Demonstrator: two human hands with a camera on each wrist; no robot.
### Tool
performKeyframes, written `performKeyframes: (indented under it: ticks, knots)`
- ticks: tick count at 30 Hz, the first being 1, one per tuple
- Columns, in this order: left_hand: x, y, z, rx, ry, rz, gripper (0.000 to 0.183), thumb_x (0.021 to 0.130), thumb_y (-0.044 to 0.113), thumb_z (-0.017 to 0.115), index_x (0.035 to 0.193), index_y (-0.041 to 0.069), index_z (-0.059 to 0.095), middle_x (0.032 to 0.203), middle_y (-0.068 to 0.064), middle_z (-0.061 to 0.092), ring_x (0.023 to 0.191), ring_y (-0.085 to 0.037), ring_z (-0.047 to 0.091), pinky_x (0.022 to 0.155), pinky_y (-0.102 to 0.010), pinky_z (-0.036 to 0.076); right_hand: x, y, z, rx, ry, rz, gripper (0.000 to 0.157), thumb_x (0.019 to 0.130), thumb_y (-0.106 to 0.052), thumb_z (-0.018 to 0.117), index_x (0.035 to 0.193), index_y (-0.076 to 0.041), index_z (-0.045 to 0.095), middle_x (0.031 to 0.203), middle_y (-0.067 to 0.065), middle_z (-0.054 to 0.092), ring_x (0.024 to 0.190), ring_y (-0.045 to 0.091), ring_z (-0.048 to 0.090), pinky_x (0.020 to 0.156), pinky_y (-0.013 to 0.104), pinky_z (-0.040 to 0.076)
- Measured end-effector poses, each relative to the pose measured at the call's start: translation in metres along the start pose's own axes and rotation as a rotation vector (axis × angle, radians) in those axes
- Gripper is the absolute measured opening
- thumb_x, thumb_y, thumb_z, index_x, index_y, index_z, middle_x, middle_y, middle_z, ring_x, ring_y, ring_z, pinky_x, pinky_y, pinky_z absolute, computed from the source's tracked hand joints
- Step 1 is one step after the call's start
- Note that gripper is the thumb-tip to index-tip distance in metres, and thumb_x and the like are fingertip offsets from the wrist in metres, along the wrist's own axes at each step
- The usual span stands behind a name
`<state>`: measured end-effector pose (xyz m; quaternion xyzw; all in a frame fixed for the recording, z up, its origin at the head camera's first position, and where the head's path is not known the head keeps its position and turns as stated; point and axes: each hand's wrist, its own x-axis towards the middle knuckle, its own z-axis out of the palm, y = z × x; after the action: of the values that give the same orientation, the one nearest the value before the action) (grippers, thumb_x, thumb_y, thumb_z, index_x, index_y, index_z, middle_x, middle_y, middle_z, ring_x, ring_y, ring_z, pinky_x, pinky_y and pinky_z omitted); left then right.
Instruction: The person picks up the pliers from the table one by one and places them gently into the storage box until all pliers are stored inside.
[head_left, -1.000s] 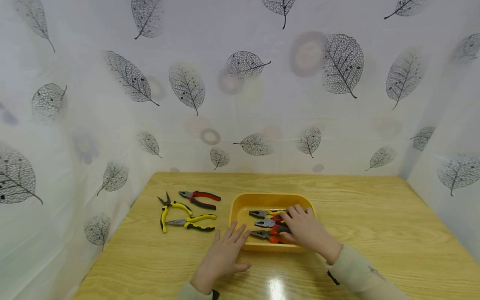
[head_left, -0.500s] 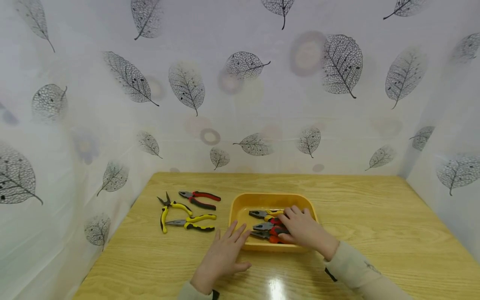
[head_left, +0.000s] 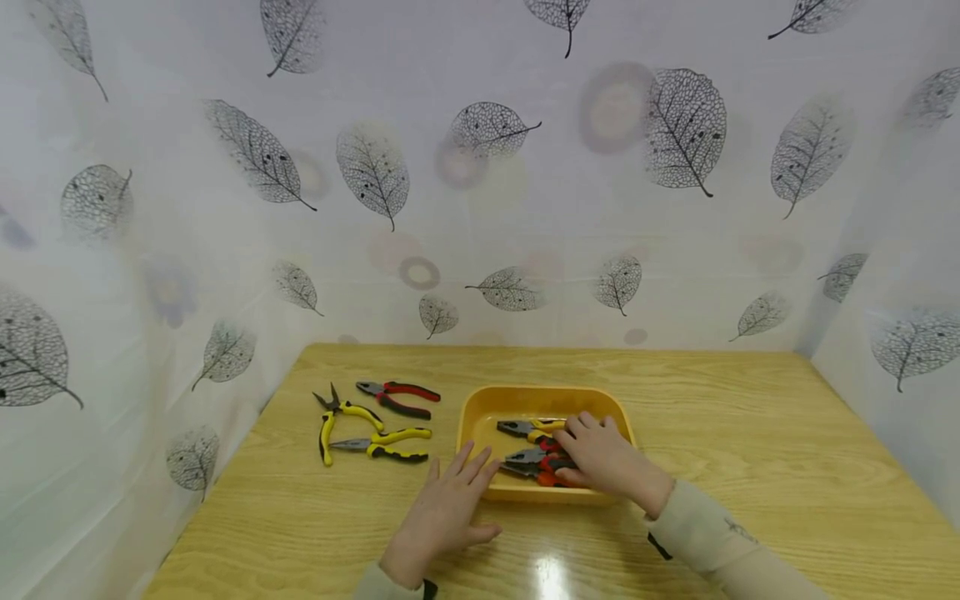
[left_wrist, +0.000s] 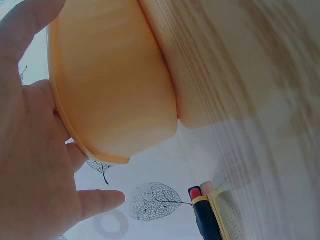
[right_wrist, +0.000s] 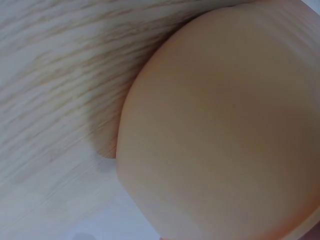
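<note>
A yellow tray [head_left: 474,421] on the table holds several pliers. Inside it, my right hand [head_left: 611,457] grips the middle combination pliers [head_left: 527,456] by their red-and-black handles, which it partly covers. Behind these lie yellow-handled pliers [head_left: 515,427]. In front, red-handled pliers [head_left: 519,469] lie partly beneath the middle pair. With fingers spread, my left hand [head_left: 444,517] rests at the tray's front-left rim. The left wrist view shows its fingers along the tray wall [left_wrist: 115,80]. Only the tray's outer wall [right_wrist: 215,130] and the tabletop fill the right wrist view; the right hand is hidden there.
Left of the tray, on the wooden table [head_left: 720,433], lie red-and-black pliers [head_left: 405,398], open yellow-handled pliers [head_left: 333,414] and yellow-and-black long-nose pliers [head_left: 384,445]. A white leaf-patterned curtain [head_left: 555,217] hangs behind the table and along both sides.
In the tray, the middle pliers have moved toward the front pair and now overlap it. My right hand has shifted slightly left. My left hand stays at the rim.
</note>
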<state>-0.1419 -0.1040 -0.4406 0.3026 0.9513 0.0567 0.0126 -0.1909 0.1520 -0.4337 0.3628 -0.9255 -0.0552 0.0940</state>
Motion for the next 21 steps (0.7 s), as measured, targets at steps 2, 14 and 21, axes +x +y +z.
performKeyframes:
  ticks: [2, 14, 21]
  knots:
    - [-0.0003, -0.0001, 0.0002, -0.002, 0.006, 0.002, 0.081, 0.075, 0.059, 0.056, 0.138, 0.016, 0.032, 0.144, -0.004, 0.023, 0.132, -0.026, 0.013, 0.092, -0.063, 0.021, 0.0002, -0.0003, -0.0003, 0.005, -0.002, 0.000, 0.044, 0.080, -0.050, 0.056, 0.102, -0.012, 0.056, 0.088, 0.004, 0.047, 0.078, 0.021, 0.041, 0.056, 0.034, 0.027]
    - [-0.0006, -0.0001, 0.0007, -0.010, 0.007, 0.003, 0.080, 0.075, 0.059, 0.056, 0.139, 0.016, 0.031, 0.144, -0.004, 0.023, 0.132, -0.026, 0.012, 0.093, -0.062, 0.021, 0.0010, 0.0001, -0.0007, 0.006, -0.009, -0.009, 0.044, 0.080, -0.050, 0.056, 0.102, -0.012, 0.056, 0.086, 0.004, 0.047, 0.076, 0.021, 0.041, 0.055, 0.033, 0.026]
    - [-0.0001, -0.0008, 0.0006, 0.000, -0.003, -0.006, 0.080, 0.075, 0.059, 0.055, 0.139, 0.017, 0.031, 0.144, -0.003, 0.022, 0.132, -0.025, 0.011, 0.093, -0.062, 0.022, 0.0024, 0.0000, -0.0016, 0.030, -0.050, -0.018, 0.050, 0.078, -0.052, 0.057, 0.107, -0.011, 0.058, 0.089, 0.004, 0.049, 0.078, 0.021, 0.044, 0.054, 0.033, 0.029]
